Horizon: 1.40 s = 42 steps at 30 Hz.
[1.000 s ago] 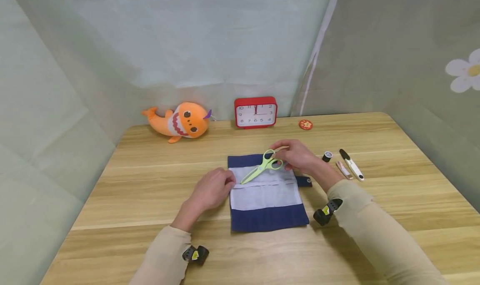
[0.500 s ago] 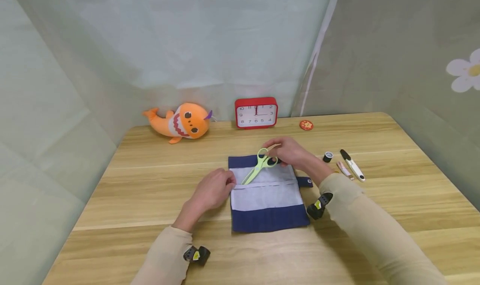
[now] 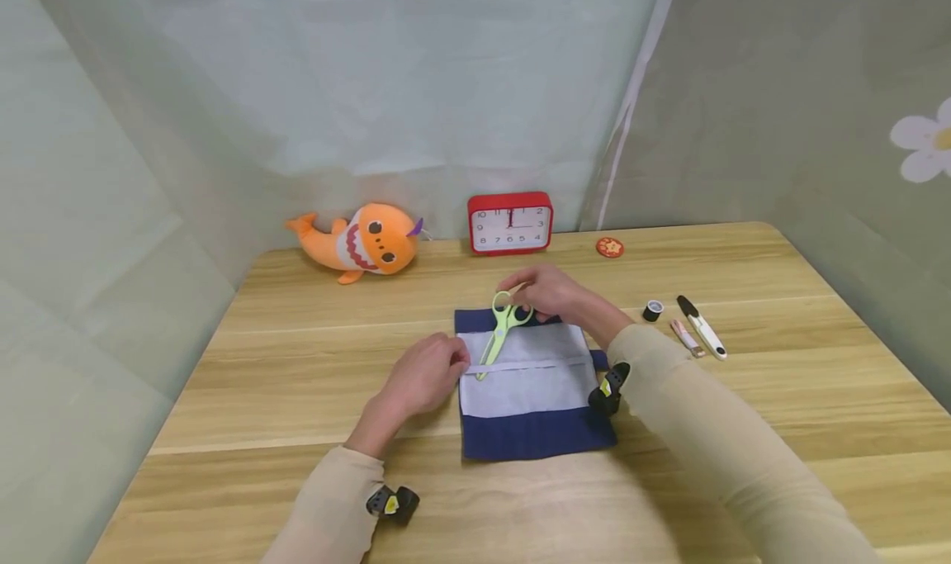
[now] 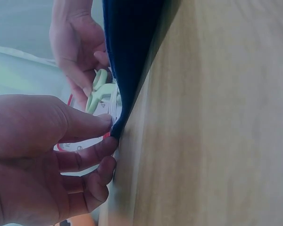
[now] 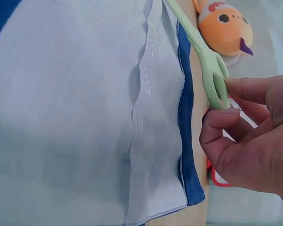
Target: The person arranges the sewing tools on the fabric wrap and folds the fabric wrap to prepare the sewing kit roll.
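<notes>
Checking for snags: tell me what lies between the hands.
Green scissors, held by the right hand, and part of the white-and-navy cloth, as the head view shows.

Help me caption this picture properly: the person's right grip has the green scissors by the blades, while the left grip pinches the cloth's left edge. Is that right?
Not quite: the right grip has the green scissors by the handles, not the blades, as the right wrist view shows. The left grip does pinch the cloth's left edge.
</notes>
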Tool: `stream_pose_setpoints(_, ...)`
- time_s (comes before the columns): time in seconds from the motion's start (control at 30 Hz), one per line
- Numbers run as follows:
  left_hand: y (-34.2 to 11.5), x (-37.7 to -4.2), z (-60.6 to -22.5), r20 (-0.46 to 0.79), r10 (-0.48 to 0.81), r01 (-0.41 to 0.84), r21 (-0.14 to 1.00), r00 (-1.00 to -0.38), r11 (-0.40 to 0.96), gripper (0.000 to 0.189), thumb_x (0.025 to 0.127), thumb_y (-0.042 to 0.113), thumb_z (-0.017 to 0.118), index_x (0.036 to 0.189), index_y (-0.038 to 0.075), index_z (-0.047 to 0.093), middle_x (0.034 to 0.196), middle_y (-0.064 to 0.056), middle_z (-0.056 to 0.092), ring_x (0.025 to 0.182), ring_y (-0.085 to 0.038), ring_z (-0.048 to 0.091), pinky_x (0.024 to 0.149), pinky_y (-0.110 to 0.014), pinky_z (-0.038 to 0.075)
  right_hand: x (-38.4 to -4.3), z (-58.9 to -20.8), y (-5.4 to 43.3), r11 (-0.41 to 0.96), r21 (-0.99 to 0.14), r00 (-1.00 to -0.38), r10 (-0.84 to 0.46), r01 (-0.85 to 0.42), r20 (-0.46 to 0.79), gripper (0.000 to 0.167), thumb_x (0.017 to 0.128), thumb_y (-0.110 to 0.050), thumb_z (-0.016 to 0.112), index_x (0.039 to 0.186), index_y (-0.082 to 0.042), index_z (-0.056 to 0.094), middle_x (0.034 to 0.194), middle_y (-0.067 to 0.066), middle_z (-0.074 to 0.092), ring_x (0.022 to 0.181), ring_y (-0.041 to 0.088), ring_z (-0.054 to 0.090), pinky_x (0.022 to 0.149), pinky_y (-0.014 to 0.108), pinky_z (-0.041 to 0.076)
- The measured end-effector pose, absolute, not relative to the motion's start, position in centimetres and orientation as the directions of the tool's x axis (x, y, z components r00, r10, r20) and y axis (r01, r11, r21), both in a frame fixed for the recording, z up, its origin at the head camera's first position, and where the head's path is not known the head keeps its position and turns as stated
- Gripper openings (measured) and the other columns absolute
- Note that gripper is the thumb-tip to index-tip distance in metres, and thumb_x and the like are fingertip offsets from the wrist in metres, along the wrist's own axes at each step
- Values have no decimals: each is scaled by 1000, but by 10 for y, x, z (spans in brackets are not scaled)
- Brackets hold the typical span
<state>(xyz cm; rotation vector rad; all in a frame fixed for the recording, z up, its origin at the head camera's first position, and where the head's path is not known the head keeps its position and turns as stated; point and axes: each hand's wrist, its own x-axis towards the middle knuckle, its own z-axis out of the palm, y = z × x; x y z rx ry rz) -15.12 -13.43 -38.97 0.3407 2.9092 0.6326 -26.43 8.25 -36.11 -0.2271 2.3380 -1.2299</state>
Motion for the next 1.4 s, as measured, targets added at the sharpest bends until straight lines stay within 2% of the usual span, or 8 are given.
stream_pose_setpoints(0.27, -135, -151, -388, -109, 244, 176, 430, -964, 885, 11, 103, 16, 68, 106, 8, 75, 95, -5, 64, 87, -22, 56, 86, -40, 52, -268, -360, 72, 584, -810, -854, -396, 50, -338, 31, 102, -6, 63, 131, -12, 74, 95, 6, 63, 58, 13, 42, 54, 26, 37)
stream_pose_setpoints(0.5, -135, -150, -387, -110, 246, 175, 440, -963, 881, 11, 103, 15, 67, 105, 8, 75, 95, -5, 65, 87, -21, 57, 86, -40, 53, -271, -363, 60, 620, -784, -851, -405, 14, -335, 29, 101, -9, 66, 129, -13, 75, 86, 3, 57, 55, 12, 39, 54, 25, 35)
stream_pose_setpoints(0.73, -134, -149, -387, -112, 244, 172, 442, -963, 880, 10, 103, 15, 68, 105, 8, 75, 95, -5, 65, 86, -21, 57, 86, -40, 53, -272, -364, 50, 639, -769, -844, -415, -4, -340, 26, 101, -11, 68, 125, -14, 77, 103, 5, 65, 65, 15, 43, 55, 25, 33)
stream_pose_setpoints(0.93, -133, -150, -386, -115, 237, 164, 443, -965, 881, 11, 104, 15, 67, 105, 8, 75, 95, -5, 64, 86, -21, 57, 85, -39, 53, -273, -364, 41, 637, -770, -831, -447, -36, -331, 29, 100, -8, 66, 127, -13, 77, 118, 7, 70, 61, 12, 40, 55, 25, 32)
stream_pose_setpoints(1.13, -133, -150, -386, -119, 235, 160, 445, -965, 881, 10, 104, 15, 67, 105, 8, 75, 95, -4, 64, 86, -21, 57, 84, -38, 52, -272, -364, 36, 644, -765, -818, -459, -38, -346, 29, 99, -5, 67, 126, -13, 77, 117, 10, 71, 62, 12, 44, 57, 24, 35)
stream_pose_setpoints(1.4, -134, -149, -385, -125, 232, 153, 454, -965, 878, 11, 104, 15, 67, 106, 8, 75, 96, -5, 64, 87, -21, 56, 84, -38, 52, -269, -361, 32, 668, -740, -810, -477, -80, -342, 29, 99, -5, 67, 125, -13, 77, 122, 10, 70, 90, 20, 58, 68, 26, 44)
